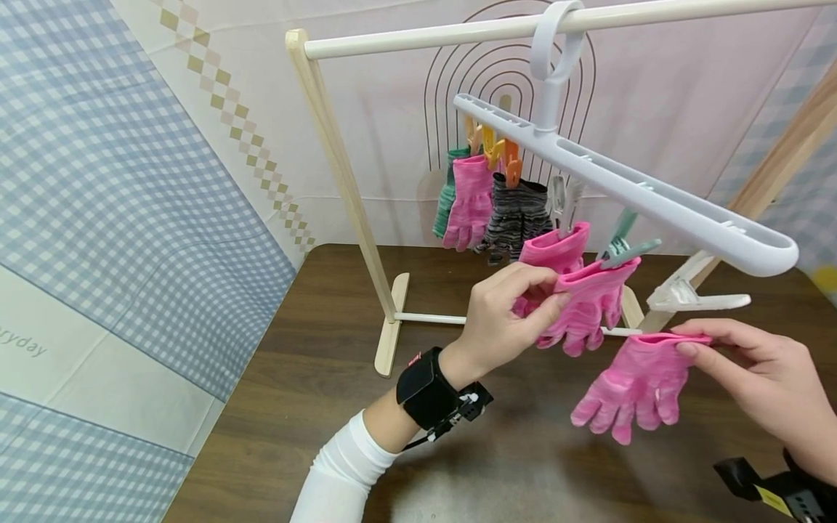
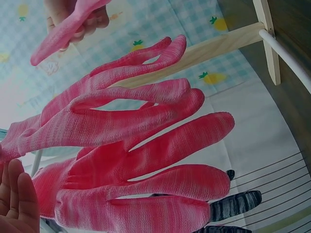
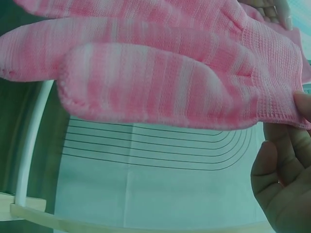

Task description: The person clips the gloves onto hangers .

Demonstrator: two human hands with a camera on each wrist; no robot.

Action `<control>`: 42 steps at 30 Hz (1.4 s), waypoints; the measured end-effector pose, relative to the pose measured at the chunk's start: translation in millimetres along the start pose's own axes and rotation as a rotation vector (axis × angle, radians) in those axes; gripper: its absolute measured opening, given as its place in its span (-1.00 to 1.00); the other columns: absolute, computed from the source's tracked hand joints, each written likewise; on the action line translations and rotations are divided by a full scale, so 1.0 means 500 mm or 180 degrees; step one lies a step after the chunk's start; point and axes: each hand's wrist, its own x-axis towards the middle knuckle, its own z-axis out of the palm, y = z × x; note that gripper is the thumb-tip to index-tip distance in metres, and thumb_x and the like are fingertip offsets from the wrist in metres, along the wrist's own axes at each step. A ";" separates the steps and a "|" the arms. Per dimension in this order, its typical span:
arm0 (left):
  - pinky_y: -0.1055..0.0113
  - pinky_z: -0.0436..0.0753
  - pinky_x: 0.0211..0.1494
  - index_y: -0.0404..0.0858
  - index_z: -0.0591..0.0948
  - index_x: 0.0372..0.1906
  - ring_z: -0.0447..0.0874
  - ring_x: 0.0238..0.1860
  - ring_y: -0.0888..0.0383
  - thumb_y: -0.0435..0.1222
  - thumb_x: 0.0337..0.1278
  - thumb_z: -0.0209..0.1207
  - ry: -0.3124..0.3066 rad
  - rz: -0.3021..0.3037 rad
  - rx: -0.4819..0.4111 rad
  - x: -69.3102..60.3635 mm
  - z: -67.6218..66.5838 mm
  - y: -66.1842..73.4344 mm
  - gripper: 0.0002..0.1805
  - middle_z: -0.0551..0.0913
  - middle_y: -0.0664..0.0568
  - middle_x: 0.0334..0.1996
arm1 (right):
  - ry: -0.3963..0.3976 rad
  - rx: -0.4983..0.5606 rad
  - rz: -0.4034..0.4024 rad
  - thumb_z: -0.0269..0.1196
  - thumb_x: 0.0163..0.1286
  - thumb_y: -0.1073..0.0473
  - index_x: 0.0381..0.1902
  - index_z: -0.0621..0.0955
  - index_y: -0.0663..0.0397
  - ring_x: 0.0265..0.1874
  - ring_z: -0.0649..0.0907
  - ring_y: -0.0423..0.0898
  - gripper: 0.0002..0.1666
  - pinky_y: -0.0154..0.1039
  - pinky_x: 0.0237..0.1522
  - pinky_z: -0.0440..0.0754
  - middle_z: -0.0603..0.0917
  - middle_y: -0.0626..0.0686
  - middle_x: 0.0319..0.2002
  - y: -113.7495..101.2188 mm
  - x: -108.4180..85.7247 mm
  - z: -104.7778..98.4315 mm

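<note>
My left hand [image 1: 506, 312] pinches the cuff edge of a pink glove [image 1: 585, 309] that hangs from a pale green clothespin [image 1: 624, 250]. Just behind it another pink glove [image 1: 556, 250] hangs from a clear clothespin [image 1: 558, 196]. On the right, my right hand [image 1: 758, 367] pinches the cuff of a third pink glove [image 1: 634, 385], which dangles fingers down, below a white clothespin [image 1: 693, 298] on the hanger. The right wrist view shows that glove [image 3: 155, 82] close up, with the thumb and fingers at its cuff. All the clothespins hang along a pale hanger [image 1: 628, 174].
The hanger hooks over a white rail [image 1: 425, 38] on a wooden stand [image 1: 346, 181]. At its far end hang a green glove [image 1: 446, 203], a pink glove [image 1: 472, 196] and a black-grey glove [image 1: 519, 211]. Beneath is a dark wooden table [image 1: 314, 407]; patterned cloth [image 1: 118, 181] stands around it.
</note>
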 end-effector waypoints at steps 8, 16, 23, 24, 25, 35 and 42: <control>0.69 0.43 -0.28 -0.34 0.59 -0.34 0.49 -0.40 0.31 -0.37 -0.13 0.23 -0.0011 0.0061 0.0019 0.003 -0.004 0.003 -0.83 0.63 -0.02 -0.41 | 0.0035 0.0547 -0.0131 0.15 -0.03 0.64 -0.32 0.59 0.39 -0.49 0.60 -0.39 -0.72 -0.62 -0.43 0.47 0.68 -0.21 -0.40 -0.010 0.002 -0.003; 0.67 0.43 -0.27 -0.34 0.59 -0.32 0.49 -0.38 0.30 -0.36 -0.16 0.26 -0.0021 0.0149 0.0042 0.011 -0.010 0.012 -0.79 0.64 -0.01 -0.41 | 0.0067 0.0464 -0.0160 0.14 -0.04 0.67 -0.29 0.58 0.40 -0.50 0.60 -0.42 -0.69 -0.64 -0.40 0.49 0.67 -0.23 -0.40 -0.017 0.004 -0.006; 0.66 0.44 -0.30 -0.36 0.58 -0.30 0.47 -0.38 0.31 -0.36 -0.17 0.27 -0.0078 0.0178 -0.0021 0.025 -0.013 0.030 -0.76 0.62 -0.02 -0.41 | 0.0122 0.0438 -0.0121 0.15 -0.03 0.65 -0.27 0.59 0.36 -0.52 0.59 -0.44 -0.67 -0.66 -0.42 0.47 0.67 -0.27 -0.43 -0.016 0.004 -0.009; 0.66 0.43 -0.30 -0.36 0.58 -0.30 0.46 -0.39 0.32 -0.36 -0.16 0.26 -0.0090 0.0192 -0.0006 0.027 -0.013 0.033 -0.76 0.61 -0.01 -0.41 | 0.0119 0.0397 -0.0102 0.16 -0.03 0.65 -0.27 0.59 0.35 -0.52 0.59 -0.45 -0.67 -0.66 -0.42 0.47 0.67 -0.28 -0.43 -0.016 0.004 -0.009; 0.67 0.43 -0.29 -0.36 0.58 -0.29 0.45 -0.38 0.33 -0.35 -0.16 0.26 -0.0106 0.0207 0.0012 0.028 -0.012 0.036 -0.76 0.61 0.00 -0.41 | 0.0113 0.0356 -0.0072 0.15 -0.03 0.65 -0.27 0.59 0.35 -0.52 0.59 -0.45 -0.67 -0.66 -0.41 0.47 0.67 -0.28 -0.43 -0.017 0.004 -0.009; 0.74 0.35 -0.23 -0.29 0.59 -0.25 0.45 -0.36 0.37 -0.26 -0.10 0.25 -0.0320 0.0325 0.0307 0.049 0.002 0.067 -0.75 0.61 0.06 -0.40 | 0.0096 0.0269 -0.0045 0.15 -0.05 0.67 -0.27 0.58 0.34 -0.53 0.59 -0.45 -0.65 -0.65 -0.43 0.47 0.66 -0.30 -0.44 -0.017 0.005 -0.009; 0.73 0.32 -0.20 -0.24 0.60 -0.24 0.45 -0.32 0.37 -0.22 -0.07 0.22 -0.0366 0.0458 0.0558 0.055 0.008 0.074 -0.75 0.64 0.10 -0.32 | 0.0131 0.0497 -0.0258 0.13 -0.02 0.67 -0.29 0.58 0.41 -0.52 0.60 -0.41 -0.69 -0.64 -0.44 0.48 0.67 -0.23 -0.41 -0.012 0.007 -0.011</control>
